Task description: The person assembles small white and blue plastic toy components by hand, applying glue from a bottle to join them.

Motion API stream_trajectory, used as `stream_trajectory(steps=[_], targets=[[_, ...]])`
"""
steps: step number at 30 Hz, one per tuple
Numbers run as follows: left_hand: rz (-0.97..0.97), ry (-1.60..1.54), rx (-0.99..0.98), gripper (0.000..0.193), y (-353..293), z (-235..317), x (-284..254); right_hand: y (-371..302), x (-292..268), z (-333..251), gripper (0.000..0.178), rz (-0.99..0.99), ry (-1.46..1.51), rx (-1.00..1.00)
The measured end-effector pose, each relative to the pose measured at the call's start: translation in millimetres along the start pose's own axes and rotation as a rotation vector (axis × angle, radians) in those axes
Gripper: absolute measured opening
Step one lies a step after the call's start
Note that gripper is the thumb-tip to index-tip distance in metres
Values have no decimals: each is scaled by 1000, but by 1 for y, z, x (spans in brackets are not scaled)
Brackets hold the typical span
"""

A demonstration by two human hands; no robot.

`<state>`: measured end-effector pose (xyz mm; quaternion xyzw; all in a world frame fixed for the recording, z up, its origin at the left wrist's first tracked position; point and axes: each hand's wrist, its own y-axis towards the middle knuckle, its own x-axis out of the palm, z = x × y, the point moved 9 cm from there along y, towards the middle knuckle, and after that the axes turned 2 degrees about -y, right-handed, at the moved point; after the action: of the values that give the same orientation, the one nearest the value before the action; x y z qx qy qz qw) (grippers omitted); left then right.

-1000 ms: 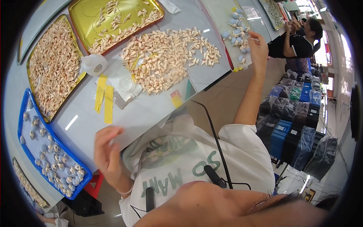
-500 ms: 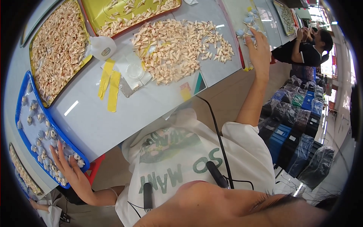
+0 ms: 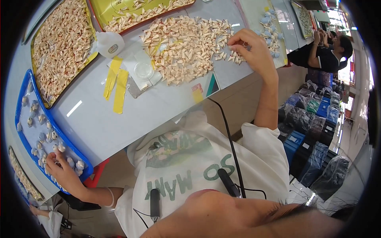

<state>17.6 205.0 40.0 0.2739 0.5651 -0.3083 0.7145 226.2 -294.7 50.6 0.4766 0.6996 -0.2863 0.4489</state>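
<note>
My left hand reaches into a blue-rimmed tray, with its fingers curled on a small blue-and-white figure among several others. My right hand hovers over the right end of a pile of cream, pointed pieces on the table. Its thumb and forefinger are pinched together; anything between them is too small to make out. To the right of this hand, a board carries several pale blue pieces.
A large tray full of cream pieces and a yellow tray line the far side. A white bottle, yellow tape strips and a clear round dish lie on the table. Another person sits at the right.
My right hand has moved left from the pale blue pieces to the cream pile and closed into a pinch. My left hand's outstretched fingers have curled down into the blue tray.
</note>
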Motion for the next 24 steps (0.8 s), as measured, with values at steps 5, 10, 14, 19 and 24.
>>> stream_trajectory(steps=[5,10,14,19,24], targets=[[2,17,-4,37,-1,4,5,4,4,-9,6,-65,-109,-20],[10,-59,145,35,-3,16,1,0,3,-25,4,-27,-224,-76],[291,-110,157,33,-16,16,-23,-6,3,-30,4,46,-230,-125],[433,-597,-57,31,-36,-9,-26,-9,4,-29,6,56,-200,-123],[168,-1176,-90,31,-59,32,18,-8,6,-29,6,52,-175,-91]])
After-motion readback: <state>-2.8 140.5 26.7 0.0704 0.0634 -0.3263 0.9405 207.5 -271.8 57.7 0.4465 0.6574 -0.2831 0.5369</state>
